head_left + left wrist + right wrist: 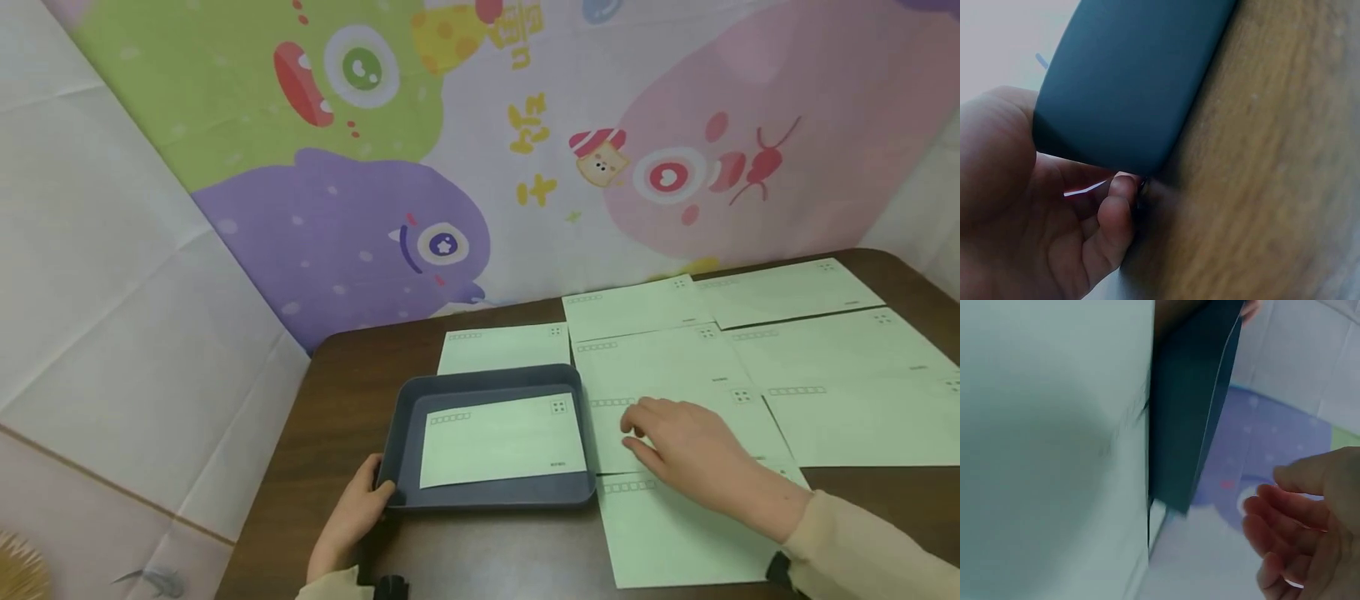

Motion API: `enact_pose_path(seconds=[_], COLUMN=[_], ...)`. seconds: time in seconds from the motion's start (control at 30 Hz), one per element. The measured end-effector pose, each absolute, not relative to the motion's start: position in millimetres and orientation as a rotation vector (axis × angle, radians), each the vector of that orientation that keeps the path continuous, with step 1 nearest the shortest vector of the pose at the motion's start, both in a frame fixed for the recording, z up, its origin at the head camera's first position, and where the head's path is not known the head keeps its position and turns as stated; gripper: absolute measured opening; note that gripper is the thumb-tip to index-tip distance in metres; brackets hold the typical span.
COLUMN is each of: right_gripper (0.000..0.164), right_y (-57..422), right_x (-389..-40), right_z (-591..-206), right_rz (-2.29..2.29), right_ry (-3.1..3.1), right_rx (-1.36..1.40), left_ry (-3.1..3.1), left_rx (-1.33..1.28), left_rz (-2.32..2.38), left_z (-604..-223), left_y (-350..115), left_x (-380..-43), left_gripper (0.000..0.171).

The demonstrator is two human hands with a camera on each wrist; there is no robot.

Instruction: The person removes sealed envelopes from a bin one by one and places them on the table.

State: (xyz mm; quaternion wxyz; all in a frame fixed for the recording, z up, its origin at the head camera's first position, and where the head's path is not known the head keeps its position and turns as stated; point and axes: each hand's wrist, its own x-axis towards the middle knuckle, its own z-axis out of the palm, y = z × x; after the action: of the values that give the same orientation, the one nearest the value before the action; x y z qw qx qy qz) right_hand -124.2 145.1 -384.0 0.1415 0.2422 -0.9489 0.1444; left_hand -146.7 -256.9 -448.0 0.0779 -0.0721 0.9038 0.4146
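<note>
My left hand (356, 512) grips the near left corner of a dark blue-grey tray (495, 497), thumb at the rim. In the left wrist view, fingertips (1116, 215) curl beneath the tray's corner (1129, 81). One pale envelope (502, 442), printed with a row of small boxes and a stamp square, lies slightly askew in the tray. To the right, my right hand (690, 454) hovers over other such envelopes with its fingers loosely bent. Nothing shows between those fingers in the right wrist view, where the hand (1316, 531) is apart from the tray (1188, 406).
Several matching envelopes lie edge to edge or overlapping on the dark wooden table (330, 417), including a back right envelope (787, 292) and a near envelope (675, 542). Another envelope (502, 346) is partly hidden behind the tray. A cartoon-print cloth (337, 233) hangs behind the table.
</note>
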Motion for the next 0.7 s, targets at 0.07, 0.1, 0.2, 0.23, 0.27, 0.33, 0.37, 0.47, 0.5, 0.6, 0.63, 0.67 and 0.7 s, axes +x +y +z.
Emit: enact_pose_path(seconds=[0.07, 0.1, 0.2, 0.23, 0.27, 0.33, 0.37, 0.47, 0.5, 0.6, 0.63, 0.67, 0.7], right_gripper=[0.007, 0.006, 0.010, 0.012, 0.013, 0.016, 0.017, 0.022, 0.024, 0.028, 0.028, 0.029, 0.031], right_y=[131.0, 124.9, 108.0, 103.6, 99.0, 90.2, 86.3, 76.6, 74.0, 67.9, 66.4, 64.9, 63.6], right_x=[-127.1, -128.6, -132.7, -133.8, -135.2, -138.5, -140.4, -146.8, -149.1, -153.3, -154.1, -154.5, -154.7], right_z=[-387.7, -389.9, -398.2, -401.5, -404.9, -411.2, -414.0, -422.3, -425.3, -430.5, -431.5, -431.6, -431.3], right_rz=[0.443, 0.454, 0.439, 0.420, 0.394, 0.329, 0.296, 0.216, 0.203, 0.205, 0.212, 0.225, 0.226], right_ry=[-2.716, -2.710, -2.703, -2.701, -2.704, -2.714, -2.720, -2.768, -2.784, -2.833, -2.847, -2.856, -2.858], right_rx=[0.715, 0.725, 0.760, 0.768, 0.771, 0.758, 0.740, 0.675, 0.659, 0.617, 0.602, 0.591, 0.582], left_ry=[2.707, 2.707, 2.703, 2.702, 2.701, 2.702, 2.702, 2.704, 2.702, 2.697, 2.695, 2.693, 2.692], left_rx=[-0.206, -0.199, -0.197, -0.201, -0.206, -0.211, -0.214, -0.210, -0.211, -0.220, -0.221, -0.226, -0.229], left_rz=[1.257, 1.265, 1.286, 1.285, 1.282, 1.276, 1.272, 1.262, 1.265, 1.270, 1.271, 1.275, 1.277], left_z=[-447.5, -447.3, -447.0, -447.4, -447.7, -448.2, -448.2, -447.6, -447.0, -446.9, -447.1, -447.3, -447.7], left_y=[-258.0, -258.5, -260.4, -260.2, -260.1, -260.0, -260.0, -259.7, -259.4, -259.0, -259.0, -259.0, -259.1], left_x=[-145.7, -145.3, -144.7, -144.9, -145.3, -146.4, -146.9, -147.7, -147.5, -147.0, -146.8, -146.7, -146.7], left_gripper=[0.037, 0.036, 0.035, 0.036, 0.036, 0.037, 0.037, 0.038, 0.039, 0.038, 0.038, 0.038, 0.038])
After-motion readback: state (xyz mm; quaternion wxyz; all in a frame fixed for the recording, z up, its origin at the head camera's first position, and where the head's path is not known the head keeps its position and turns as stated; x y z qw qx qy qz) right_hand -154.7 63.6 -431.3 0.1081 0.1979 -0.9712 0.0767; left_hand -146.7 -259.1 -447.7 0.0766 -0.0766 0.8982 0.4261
